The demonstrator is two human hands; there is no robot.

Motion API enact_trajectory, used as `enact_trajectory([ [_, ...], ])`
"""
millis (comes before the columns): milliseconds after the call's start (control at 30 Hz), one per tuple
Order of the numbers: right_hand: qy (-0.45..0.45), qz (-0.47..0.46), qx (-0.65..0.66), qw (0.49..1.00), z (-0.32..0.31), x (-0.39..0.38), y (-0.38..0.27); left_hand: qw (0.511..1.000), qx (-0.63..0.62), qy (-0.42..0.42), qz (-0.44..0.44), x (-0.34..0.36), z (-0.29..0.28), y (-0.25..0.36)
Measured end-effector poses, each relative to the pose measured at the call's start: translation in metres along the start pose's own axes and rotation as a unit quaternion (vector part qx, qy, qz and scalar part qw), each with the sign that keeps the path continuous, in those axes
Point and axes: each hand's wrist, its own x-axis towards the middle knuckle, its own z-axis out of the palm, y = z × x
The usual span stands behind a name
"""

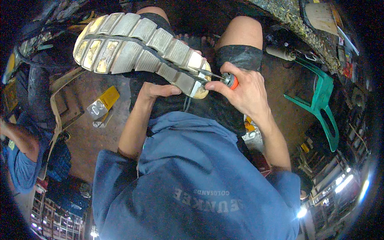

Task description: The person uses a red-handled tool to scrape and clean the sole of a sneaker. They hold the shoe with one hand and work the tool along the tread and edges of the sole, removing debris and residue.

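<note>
I hold a shoe (140, 50) sole-up above my lap, its grey segmented tread worn yellowish in patches. My left hand (160, 90) grips it from below, thumb along the lower edge, most fingers hidden behind it. My right hand (244, 92) is closed on a small orange-rimmed tool (230, 82) with a metal top and a thin shaft, which reaches over the right end of the sole. The tip of my right thumb is beside that end; whether it touches the sole I cannot tell.
A co-worker's arm (24, 142) is at the far left beside a curved seat edge (60, 104). A yellow-and-silver packet (102, 104) lies on the floor (88, 140). A green plastic stool (322, 96) stands at the right. A worn bench edge (312, 40) runs along the upper right.
</note>
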Motion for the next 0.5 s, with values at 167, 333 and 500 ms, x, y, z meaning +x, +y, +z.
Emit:
enact_trajectory([
  [167, -0.004, -0.014, -0.011, 1.000, 0.001, 0.001, 0.002, 0.999, 0.033, 0.003, 0.000, 0.002, 0.007, 0.011],
  [333, -0.004, -0.014, -0.011, 1.000, 0.002, -0.001, 0.004, 0.999, 0.041, 0.006, 0.010, 0.002, 0.010, 0.014],
  [500, 0.023, -0.002, -0.011, 1.000, 0.007, 0.000, 0.003, 0.998, 0.063, 0.009, -0.021, 0.002, 0.008, 0.011],
])
